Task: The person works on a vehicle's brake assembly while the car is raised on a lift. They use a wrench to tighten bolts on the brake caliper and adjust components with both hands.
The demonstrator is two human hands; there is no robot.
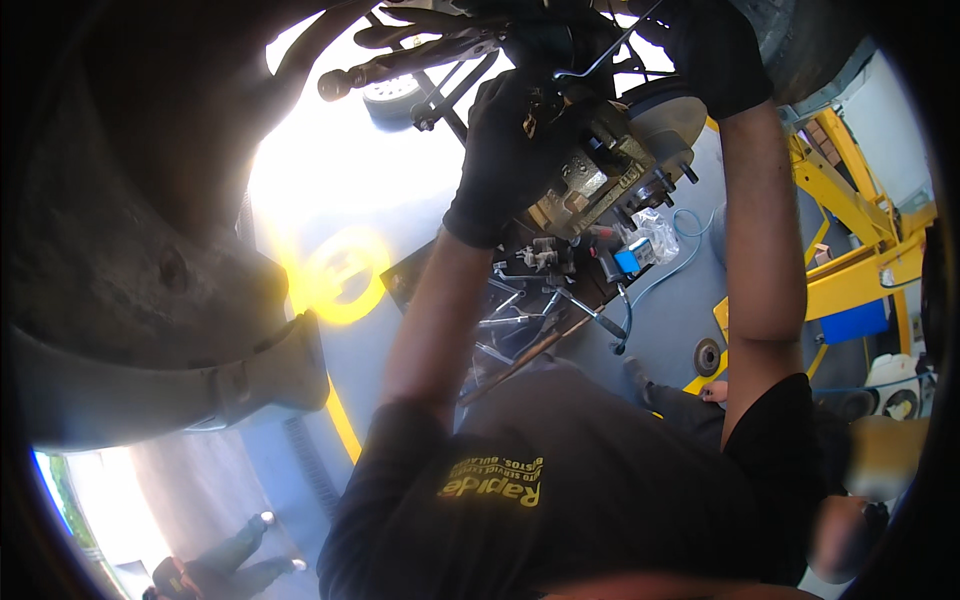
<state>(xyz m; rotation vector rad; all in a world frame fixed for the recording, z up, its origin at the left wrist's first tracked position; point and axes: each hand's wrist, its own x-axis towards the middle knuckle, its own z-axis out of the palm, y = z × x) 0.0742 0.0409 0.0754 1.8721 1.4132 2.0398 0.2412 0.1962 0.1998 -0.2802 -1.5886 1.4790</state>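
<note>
My left hand (pixel 505 165), in a black glove, is closed against the upper left side of a brake caliper (pixel 600 175); most of its fingertips are hidden. Behind the caliper is a brake disc (pixel 680 120), and wheel studs stick out at its lower right. My right hand (pixel 718 60), also black-gloved, is raised beyond the disc with its fingers curled into shadow at the top edge. A thin bent metal rod (pixel 605 58) slants up from near the caliper toward those fingers. Whether they grip it is hidden. A dark suspension arm (pixel 400 68) reaches out to the left.
Below the caliper, a tray holds several wrenches (pixel 510 300), a blue box (pixel 628 260) and a clear plastic bag (pixel 657 235). A hose (pixel 660 285) loops beside it. Yellow lift frame (pixel 770 295) stands right; car bodywork (pixel 150 330) fills the left. Another person (pixel 225 560) is lower left.
</note>
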